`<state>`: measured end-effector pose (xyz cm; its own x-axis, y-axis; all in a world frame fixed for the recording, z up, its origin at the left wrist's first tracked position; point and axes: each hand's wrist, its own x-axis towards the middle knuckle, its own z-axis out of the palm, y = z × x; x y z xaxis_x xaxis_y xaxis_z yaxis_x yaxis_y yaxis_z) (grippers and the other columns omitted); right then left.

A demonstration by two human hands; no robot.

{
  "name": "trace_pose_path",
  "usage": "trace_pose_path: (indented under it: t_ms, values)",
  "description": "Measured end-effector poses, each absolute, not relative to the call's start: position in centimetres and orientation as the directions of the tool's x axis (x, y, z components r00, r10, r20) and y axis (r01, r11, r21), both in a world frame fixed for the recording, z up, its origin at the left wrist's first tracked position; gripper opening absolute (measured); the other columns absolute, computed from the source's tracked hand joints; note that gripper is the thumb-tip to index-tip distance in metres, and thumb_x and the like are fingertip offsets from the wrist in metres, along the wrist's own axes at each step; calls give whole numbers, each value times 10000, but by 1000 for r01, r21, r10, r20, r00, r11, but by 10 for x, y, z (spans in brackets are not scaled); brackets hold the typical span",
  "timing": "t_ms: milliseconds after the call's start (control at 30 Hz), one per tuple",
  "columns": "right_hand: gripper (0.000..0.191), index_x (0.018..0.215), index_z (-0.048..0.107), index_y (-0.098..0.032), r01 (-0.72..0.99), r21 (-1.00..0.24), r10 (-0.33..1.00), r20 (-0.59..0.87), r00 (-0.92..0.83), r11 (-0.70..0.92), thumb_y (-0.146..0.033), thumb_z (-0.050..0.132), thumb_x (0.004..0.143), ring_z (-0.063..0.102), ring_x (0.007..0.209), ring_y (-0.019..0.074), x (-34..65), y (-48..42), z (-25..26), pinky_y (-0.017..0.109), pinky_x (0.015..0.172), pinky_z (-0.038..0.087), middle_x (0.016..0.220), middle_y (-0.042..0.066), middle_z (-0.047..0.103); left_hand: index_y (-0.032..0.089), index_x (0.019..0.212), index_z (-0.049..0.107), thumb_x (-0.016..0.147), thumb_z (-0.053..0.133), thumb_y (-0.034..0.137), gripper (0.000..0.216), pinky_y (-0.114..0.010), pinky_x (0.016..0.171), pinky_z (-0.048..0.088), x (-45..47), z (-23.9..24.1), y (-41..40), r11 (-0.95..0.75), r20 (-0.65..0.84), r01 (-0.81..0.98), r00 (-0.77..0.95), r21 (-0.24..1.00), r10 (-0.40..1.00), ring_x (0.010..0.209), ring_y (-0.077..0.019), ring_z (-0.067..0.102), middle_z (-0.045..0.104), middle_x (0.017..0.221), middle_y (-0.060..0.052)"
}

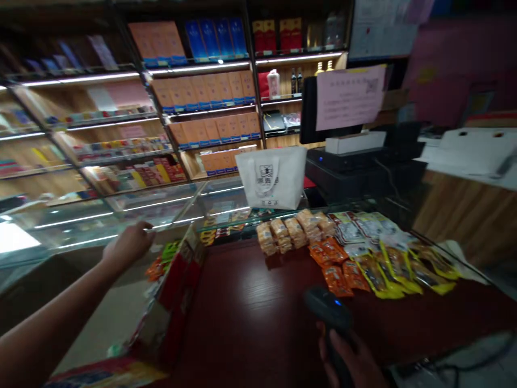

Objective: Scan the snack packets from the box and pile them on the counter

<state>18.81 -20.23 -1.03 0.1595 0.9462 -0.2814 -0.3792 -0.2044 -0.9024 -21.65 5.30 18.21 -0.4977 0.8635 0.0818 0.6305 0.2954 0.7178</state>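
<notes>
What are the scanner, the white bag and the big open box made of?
The scanner looks like hard plastic: dark and smooth, though blurred. The white bag could be fabric or coated paper: dull, with a drooping handle. The box is probably cardboard: thin walls, plain beige inside, printed red outside.

The open-topped cardboard box [117, 318] is tan inside, with red on its right outer side. Within the box, along its right wall, green packets [172, 251] lie just beyond orange packets [154, 269]. Well to the right of the box, a dark scanner [329, 308], slightly blurred, is gripped by its handle, blue light lit.
</notes>
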Motion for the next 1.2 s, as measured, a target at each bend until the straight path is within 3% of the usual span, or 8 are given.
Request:
trace_pose_path:
  t_ms: [133, 233, 333, 400, 600, 833, 967, 1200]
  values:
    - [622, 946, 661, -134, -570, -819, 948, -231, 220, -67, -712, 756, 736, 442, 355, 39, 197, -193, -20, 164, 360, 347, 632, -36, 626, 181, 945, 718, 798, 696, 187, 149, -373, 982, 462, -126, 191, 39, -86, 336, 888, -80, 451, 939, 917, -217, 666, 661, 712, 62]
    - [593, 955, 663, -140, -585, -811, 923, -232, 307, -9, -697, 740, 766, 459, 366, 61, 212, -193, -23, 178, 369, 359, 580, -42, 604, 213, 817, 769, 699, 780, 282, 137, -321, 853, 529, -52, 162, 14, -317, 199, 781, 247, 538, 948, 831, -244, 675, 750, 789, -11]
    - [594, 1014, 668, -160, -609, -791, 869, -255, 423, 65, -682, 762, 747, 490, 384, 84, 230, -197, -24, 195, 377, 377, 599, -36, 625, 218, 915, 785, 826, 640, 364, 224, -316, 775, 557, 14, 108, -2, -465, 30, 626, 576, 626, 817, 847, -251, 706, 779, 935, -57]
    - [569, 1042, 664, -178, -617, -775, 828, -253, 501, 136, -653, 778, 750, 503, 399, 83, 241, -202, -25, 195, 379, 378, 659, -30, 649, 193, 970, 776, 863, 577, 314, 256, -329, 741, 570, 52, 70, -4, -492, 11, 604, 625, 627, 781, 797, -241, 715, 778, 951, -81]
    - [528, 1004, 650, -179, -560, -808, 776, -231, 587, 183, -646, 753, 782, 503, 387, 94, 260, -218, -29, 201, 367, 374, 651, -26, 650, 152, 1194, 701, 896, 598, 184, 316, -406, 1082, 461, 135, 11, -2, -676, 285, 655, 614, 337, 736, 1228, -280, 611, 692, 1282, -147]
    - [596, 1014, 670, -176, -587, -794, 783, -262, 564, 157, -684, 775, 721, 525, 381, 123, 269, -223, -45, 233, 362, 385, 649, -8, 661, 115, 1082, 675, 979, 439, 150, 259, -373, 955, 517, 163, 2, 3, -629, 212, 770, 600, 106, 771, 1083, -269, 672, 720, 1140, -152]
    - [624, 979, 673, -168, -611, -783, 814, -278, 511, 117, -703, 792, 680, 527, 360, 128, 269, -219, -49, 234, 345, 385, 626, -4, 661, 139, 1029, 666, 981, 451, 186, 225, -368, 893, 534, 157, -1, 9, -620, 286, 751, 558, 225, 779, 987, -263, 709, 745, 1031, -145]
    - [593, 981, 655, -172, -593, -787, 798, -242, 552, 171, -657, 827, 685, 503, 354, 87, 253, -208, -20, 191, 337, 372, 624, -37, 635, 188, 795, 644, 872, 649, 455, 277, -287, 719, 565, 123, 18, -19, -497, 450, 263, 221, 827, 865, 794, -195, 713, 763, 889, -66]
